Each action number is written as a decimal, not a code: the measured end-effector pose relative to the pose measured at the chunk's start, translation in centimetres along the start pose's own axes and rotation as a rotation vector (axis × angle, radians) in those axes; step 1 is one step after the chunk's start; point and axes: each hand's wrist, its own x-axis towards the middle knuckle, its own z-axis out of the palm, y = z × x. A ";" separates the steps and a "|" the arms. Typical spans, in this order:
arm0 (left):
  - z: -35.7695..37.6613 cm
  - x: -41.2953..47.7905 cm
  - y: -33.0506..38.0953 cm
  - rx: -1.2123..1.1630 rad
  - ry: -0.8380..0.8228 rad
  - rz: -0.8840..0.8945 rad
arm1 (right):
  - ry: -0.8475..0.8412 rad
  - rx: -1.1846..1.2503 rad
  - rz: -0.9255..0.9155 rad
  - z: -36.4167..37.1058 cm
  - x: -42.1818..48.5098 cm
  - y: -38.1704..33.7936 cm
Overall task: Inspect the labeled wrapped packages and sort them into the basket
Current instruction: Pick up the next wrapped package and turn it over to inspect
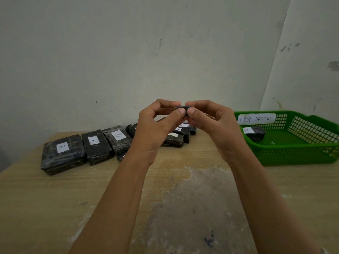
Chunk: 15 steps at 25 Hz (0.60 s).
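Both hands are raised above the middle of the table and pinch one small dark wrapped package between thumbs and fingertips; most of it is hidden by the fingers. My left hand holds its left end, my right hand its right end. Behind them a row of black wrapped packages with white labels lies on the table: one marked B, one marked A, another B, and several more partly hidden by my hands. The green basket at the right, labelled ABNORMAL, contains one package marked A.
The wooden table has a worn, pale patch in front of me and blue marks near its front edge. A grey wall stands close behind the packages and basket.
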 end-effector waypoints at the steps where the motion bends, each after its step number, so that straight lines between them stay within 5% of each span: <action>1: 0.1 -0.1 0.2 -0.032 -0.008 -0.022 | -0.004 -0.015 -0.008 0.0 0.0 0.0; 8: -0.5 0.2 0.6 -0.123 0.004 -0.189 | -0.294 -0.007 -0.056 -0.4 -0.5 -0.9; 15: -1.0 0.2 0.2 0.093 -0.051 -0.013 | -0.086 0.076 0.120 0.0 -0.1 -0.9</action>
